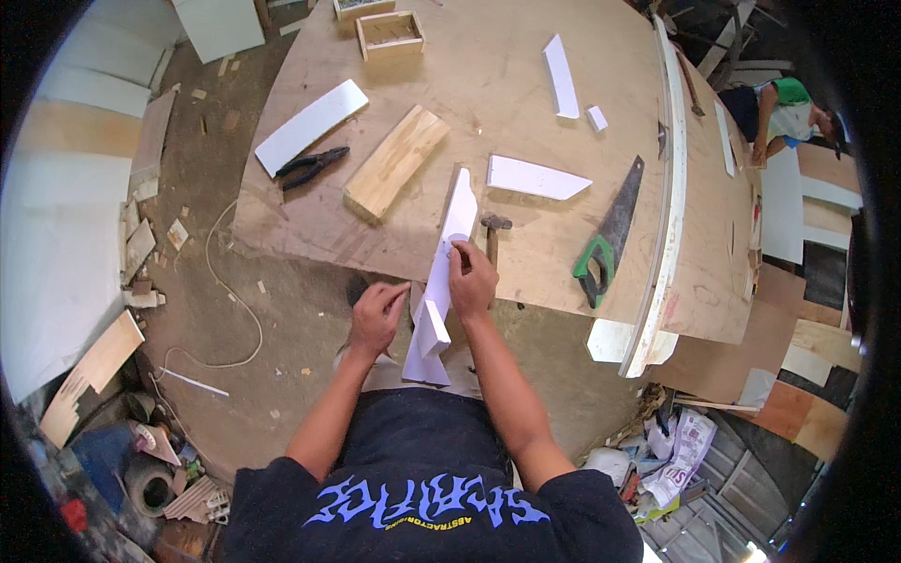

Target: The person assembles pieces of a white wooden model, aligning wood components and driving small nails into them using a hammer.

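A long white board lies over the table's near edge and reaches back toward my body. A short white block stands up from its near part. My right hand is at the board's right side, thumb and fingertips pinched together over its surface. To the left, my left hand has its fingers curled and pressed together beside the board's edge. Whatever either pinch holds is too small or hidden to make out. Just beyond my right hand lies a hammer, its handle partly covered by that hand.
On the wooden table lie a thick wood block, black pliers, white board pieces and a green-handled saw. A small wooden box sits at the back. Another person works at far right.
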